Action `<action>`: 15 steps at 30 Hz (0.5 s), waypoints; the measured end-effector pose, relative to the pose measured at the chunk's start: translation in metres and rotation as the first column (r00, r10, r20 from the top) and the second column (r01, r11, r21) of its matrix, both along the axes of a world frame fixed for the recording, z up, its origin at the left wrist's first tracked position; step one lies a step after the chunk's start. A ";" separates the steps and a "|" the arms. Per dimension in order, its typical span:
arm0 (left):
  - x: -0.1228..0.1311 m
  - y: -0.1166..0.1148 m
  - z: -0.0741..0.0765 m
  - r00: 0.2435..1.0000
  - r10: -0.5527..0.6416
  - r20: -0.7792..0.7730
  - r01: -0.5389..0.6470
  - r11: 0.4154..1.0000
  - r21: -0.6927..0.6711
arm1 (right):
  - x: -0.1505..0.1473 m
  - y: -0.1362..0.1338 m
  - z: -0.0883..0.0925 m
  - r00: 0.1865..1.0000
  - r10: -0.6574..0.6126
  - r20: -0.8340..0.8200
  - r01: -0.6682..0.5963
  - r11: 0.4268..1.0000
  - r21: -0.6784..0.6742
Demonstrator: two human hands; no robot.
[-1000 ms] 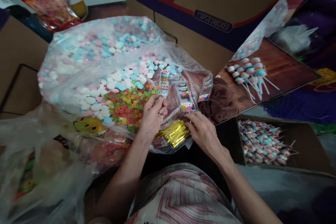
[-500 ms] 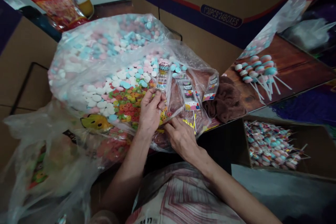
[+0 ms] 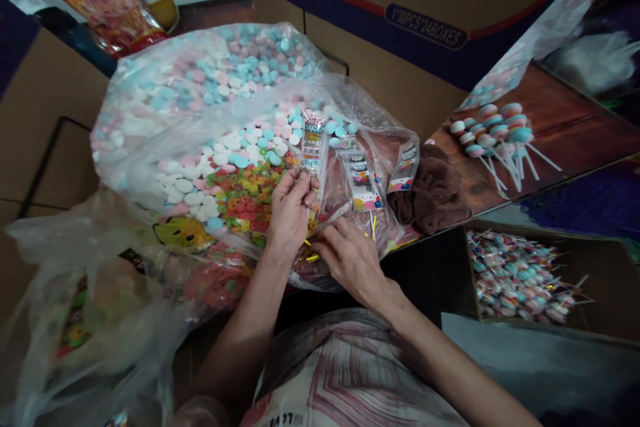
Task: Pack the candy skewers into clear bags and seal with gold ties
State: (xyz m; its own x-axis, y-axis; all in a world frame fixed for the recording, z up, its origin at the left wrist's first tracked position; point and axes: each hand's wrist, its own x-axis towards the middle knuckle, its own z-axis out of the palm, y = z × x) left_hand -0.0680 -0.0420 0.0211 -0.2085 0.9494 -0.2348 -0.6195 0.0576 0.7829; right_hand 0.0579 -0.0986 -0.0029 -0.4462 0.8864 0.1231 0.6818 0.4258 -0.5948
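Observation:
My left hand (image 3: pixel 289 208) pinches the bottom of a slim clear candy packet (image 3: pixel 313 142) that stands upright over a big clear bag of pastel and coloured candies (image 3: pixel 210 127). Just below it, my right hand (image 3: pixel 349 257) lies palm down over a bundle of gold twist ties (image 3: pixel 311 256), its fingers curled on them. A few gold ends stick out between the two hands. Two more filled packets (image 3: pixel 361 180) lean against the bag's right side.
A brown cloth (image 3: pixel 433 187) lies right of the packets. Finished lollipops (image 3: pixel 493 133) rest on a wooden board. A cardboard box of wrapped lollipops (image 3: pixel 515 273) sits at right. Large cartons stand behind, and crumpled plastic bags (image 3: pixel 90 307) lie at left.
My right hand has slid left from the standing packet onto the gold twist ties and now covers them. My left hand has lifted its packet a little higher.

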 end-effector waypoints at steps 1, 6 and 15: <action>0.000 0.000 0.000 1.000 0.003 0.004 -0.003 1.000 -0.002 | -0.005 -0.002 -0.001 0.997 0.025 0.073 -0.027 0.999 0.030; -0.002 0.000 0.001 1.000 0.023 0.013 -0.023 1.000 -0.001 | -0.012 -0.005 -0.004 1.000 0.000 0.003 0.000 1.000 0.001; 0.000 0.000 0.001 1.000 0.016 0.012 -0.015 1.000 -0.007 | 0.022 0.017 0.002 0.673 -0.452 -0.585 0.154 0.860 -0.487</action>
